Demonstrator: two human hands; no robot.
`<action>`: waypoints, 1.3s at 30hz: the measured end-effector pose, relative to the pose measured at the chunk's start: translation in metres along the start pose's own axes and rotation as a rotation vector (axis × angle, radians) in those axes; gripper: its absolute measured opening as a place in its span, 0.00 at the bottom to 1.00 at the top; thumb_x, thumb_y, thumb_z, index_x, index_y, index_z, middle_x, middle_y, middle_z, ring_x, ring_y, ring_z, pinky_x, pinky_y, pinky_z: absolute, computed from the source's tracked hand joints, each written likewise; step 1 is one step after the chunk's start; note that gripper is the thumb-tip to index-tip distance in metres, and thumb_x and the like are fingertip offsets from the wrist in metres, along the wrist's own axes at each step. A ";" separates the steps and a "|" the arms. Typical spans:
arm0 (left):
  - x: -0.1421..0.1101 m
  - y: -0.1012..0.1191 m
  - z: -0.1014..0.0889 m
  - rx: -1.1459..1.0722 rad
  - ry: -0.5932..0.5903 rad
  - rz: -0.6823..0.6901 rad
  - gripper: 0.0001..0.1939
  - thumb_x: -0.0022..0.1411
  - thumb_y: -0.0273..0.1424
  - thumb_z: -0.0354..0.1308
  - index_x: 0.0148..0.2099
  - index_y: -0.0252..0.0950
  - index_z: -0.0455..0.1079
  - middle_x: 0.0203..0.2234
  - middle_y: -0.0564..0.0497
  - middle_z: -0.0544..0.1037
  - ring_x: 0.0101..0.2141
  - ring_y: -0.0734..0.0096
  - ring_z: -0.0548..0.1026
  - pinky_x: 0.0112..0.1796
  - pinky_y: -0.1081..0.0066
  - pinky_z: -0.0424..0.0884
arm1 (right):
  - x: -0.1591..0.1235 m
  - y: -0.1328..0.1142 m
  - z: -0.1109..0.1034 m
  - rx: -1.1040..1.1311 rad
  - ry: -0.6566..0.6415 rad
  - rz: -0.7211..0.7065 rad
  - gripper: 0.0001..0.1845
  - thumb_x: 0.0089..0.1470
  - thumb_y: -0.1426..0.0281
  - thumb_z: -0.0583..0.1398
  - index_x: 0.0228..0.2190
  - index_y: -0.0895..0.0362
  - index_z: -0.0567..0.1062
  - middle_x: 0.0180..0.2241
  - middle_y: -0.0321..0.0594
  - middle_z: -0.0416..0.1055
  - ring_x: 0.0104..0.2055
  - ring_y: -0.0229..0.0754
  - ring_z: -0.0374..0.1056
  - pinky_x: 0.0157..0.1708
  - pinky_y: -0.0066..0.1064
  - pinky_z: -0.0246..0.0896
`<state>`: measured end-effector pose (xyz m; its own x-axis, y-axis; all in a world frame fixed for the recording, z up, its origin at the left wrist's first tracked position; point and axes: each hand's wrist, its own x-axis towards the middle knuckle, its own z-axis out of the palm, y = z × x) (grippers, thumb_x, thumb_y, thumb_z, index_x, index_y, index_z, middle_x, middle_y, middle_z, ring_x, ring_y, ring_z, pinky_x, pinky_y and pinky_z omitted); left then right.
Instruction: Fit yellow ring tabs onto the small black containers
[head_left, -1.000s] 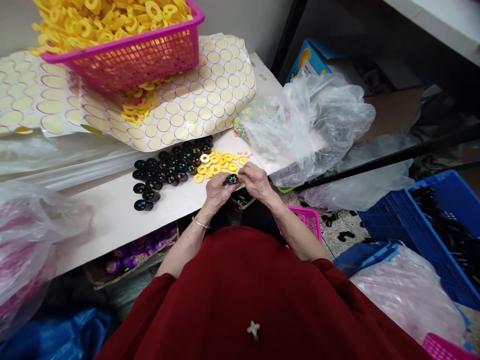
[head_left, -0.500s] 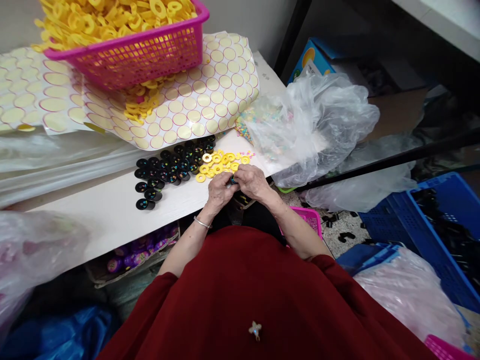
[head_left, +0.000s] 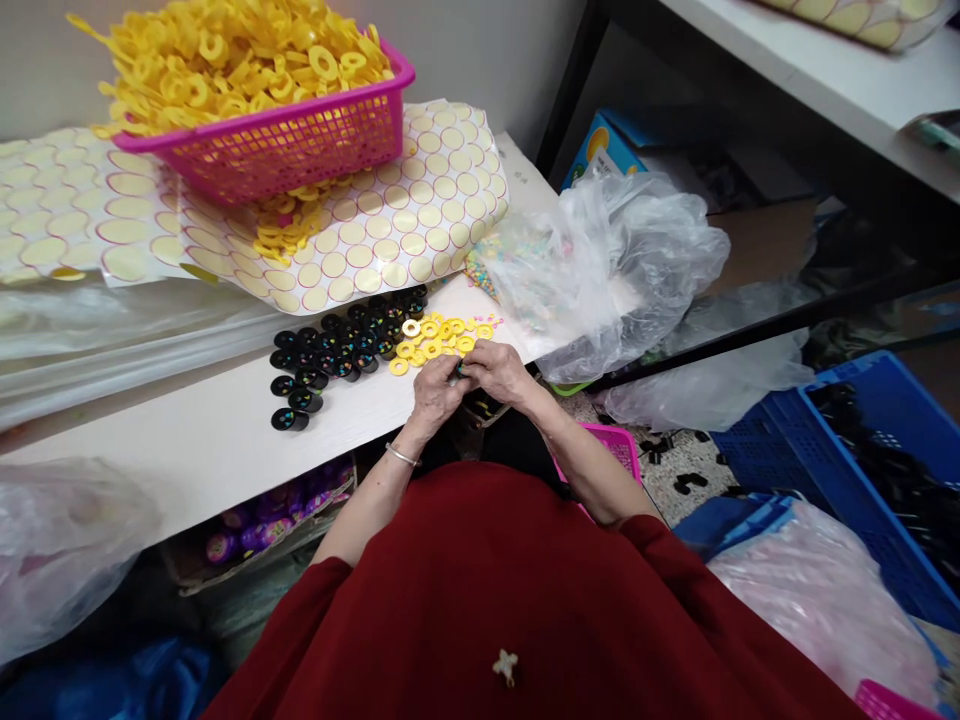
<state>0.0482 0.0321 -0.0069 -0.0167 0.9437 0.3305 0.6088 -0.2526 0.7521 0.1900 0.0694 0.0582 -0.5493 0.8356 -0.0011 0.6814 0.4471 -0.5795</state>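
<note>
My left hand [head_left: 437, 388] and my right hand [head_left: 499, 373] meet at the table's front edge, fingers closed around one small black cup [head_left: 460, 370]. Most of that cup is hidden by the fingers. Just beyond them, yellow rings [head_left: 431, 348] lie loose on the white tabletop. To their left stand many black cups [head_left: 330, 350] in a cluster, with small coloured bits showing in their tops. A few tiny pink beads [head_left: 486, 320] are scattered right of the rings.
A pink basket [head_left: 285, 150] heaped with yellow ring pieces rests on sheets of round stickers [head_left: 420, 220]. Clear plastic bags [head_left: 637, 250], one with coloured beads, lie at the right. A blue crate [head_left: 847, 450] of black parts stands on the floor. Below the table are purple items [head_left: 262, 520].
The view has tilted up slightly, so the shelf at upper right shows more. Both hands stay together on the black cup, with only small finger shifts.
</note>
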 end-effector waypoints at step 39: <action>0.031 -0.004 -0.042 0.361 0.451 -0.129 0.04 0.58 0.28 0.53 0.36 0.37 0.68 0.39 0.42 0.70 0.44 0.55 0.65 0.46 0.56 0.59 | 0.044 0.056 -0.002 -0.257 0.146 0.313 0.13 0.57 0.72 0.51 0.38 0.58 0.75 0.44 0.48 0.68 0.39 0.46 0.64 0.30 0.33 0.51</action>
<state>0.0122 0.0538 0.0243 -0.3957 0.7578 0.5188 0.8097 0.0213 0.5864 0.2050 0.1316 0.0277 -0.2346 0.9719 -0.0184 0.9128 0.2138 -0.3479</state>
